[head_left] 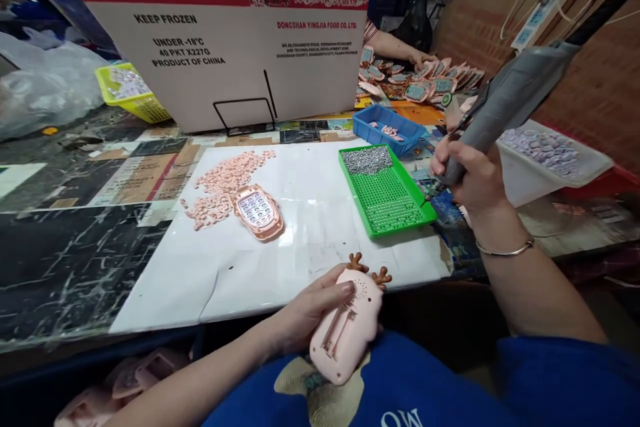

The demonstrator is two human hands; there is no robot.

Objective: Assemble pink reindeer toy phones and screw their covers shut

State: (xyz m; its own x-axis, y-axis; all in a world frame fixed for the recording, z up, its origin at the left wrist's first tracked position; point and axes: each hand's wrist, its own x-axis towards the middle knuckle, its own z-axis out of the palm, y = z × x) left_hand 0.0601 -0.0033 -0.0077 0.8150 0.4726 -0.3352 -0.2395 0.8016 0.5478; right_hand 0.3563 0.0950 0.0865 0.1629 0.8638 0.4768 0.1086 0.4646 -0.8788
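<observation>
Left fingers [344,291] grip a pink, brown-antlered shell [350,340].

my left forearm [210,363] reaches in from the lower left, the left hand [315,303] low near my middle, thumb laid flat on top and fingers curled beneath. my right forearm [540,287] angles upward, the right hand [473,170] raised higher, fingers wrapped closed.

The single head view looks forward and steeply down from the wearer's own head, close above the lap, facing across the white work board [310,213] toward the upright carton [250,73] and the bench's far side.
</observation>
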